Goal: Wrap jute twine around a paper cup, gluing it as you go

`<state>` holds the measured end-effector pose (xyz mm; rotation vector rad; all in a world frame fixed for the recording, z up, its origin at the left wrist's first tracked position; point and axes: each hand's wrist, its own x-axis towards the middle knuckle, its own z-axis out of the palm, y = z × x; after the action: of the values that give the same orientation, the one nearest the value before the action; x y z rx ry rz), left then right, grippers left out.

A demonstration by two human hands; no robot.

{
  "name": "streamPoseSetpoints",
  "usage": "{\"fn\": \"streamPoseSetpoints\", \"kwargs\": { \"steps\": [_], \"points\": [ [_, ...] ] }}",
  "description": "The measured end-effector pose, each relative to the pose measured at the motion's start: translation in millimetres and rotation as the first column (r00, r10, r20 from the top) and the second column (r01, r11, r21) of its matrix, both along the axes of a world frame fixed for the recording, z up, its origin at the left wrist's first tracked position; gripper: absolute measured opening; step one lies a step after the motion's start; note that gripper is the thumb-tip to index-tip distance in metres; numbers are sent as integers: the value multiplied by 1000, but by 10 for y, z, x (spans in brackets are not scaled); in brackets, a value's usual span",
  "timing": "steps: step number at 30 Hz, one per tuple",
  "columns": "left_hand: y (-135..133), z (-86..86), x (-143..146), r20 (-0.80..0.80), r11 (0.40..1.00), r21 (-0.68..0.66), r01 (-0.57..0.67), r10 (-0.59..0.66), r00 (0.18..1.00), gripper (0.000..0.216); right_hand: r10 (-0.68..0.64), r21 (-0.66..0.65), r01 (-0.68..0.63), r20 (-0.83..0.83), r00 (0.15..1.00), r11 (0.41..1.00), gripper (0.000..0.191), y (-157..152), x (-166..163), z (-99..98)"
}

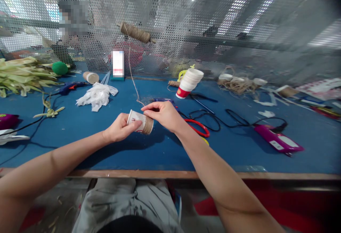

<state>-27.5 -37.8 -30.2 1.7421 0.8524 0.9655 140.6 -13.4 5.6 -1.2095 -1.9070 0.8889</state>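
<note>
My left hand (121,128) is closed round a paper cup (138,118), which lies tilted on its side above the blue table. Brown twine (148,125) is wound about the cup's base end, on the right. My right hand (162,114) pinches the loose twine (135,85) just above the cup, thumb against fingers. From there the strand rises to a spool of twine (135,32) on a rod at the mesh panel. The inside of the cup is hidden from me.
Beyond my right hand stand stacked paper cups (189,83), with scissors (198,127) and dark cords nearby. A purple device (278,139) lies right. Left are crumpled white plastic (96,95), a blue glue gun (70,87) and pale husks (22,75). A perforated panel (170,20) closes the back.
</note>
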Motion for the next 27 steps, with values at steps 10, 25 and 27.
{"fn": "streamPoseSetpoints", "kwargs": {
  "steps": [10,25,27],
  "points": [
    [46,-11,25,176,974,-215,-72,111,978,28,36,-105,-34,13,999,994,38,35,2,-4],
    [1,73,-47,-69,866,499,-21,64,996,23,212,-506,-291,-208,955,812,38,22,139,118],
    [9,81,-54,-69,884,467,-19,58,996,24,264,-482,-344,-228,937,806,30,15,160,138]
  ]
}}
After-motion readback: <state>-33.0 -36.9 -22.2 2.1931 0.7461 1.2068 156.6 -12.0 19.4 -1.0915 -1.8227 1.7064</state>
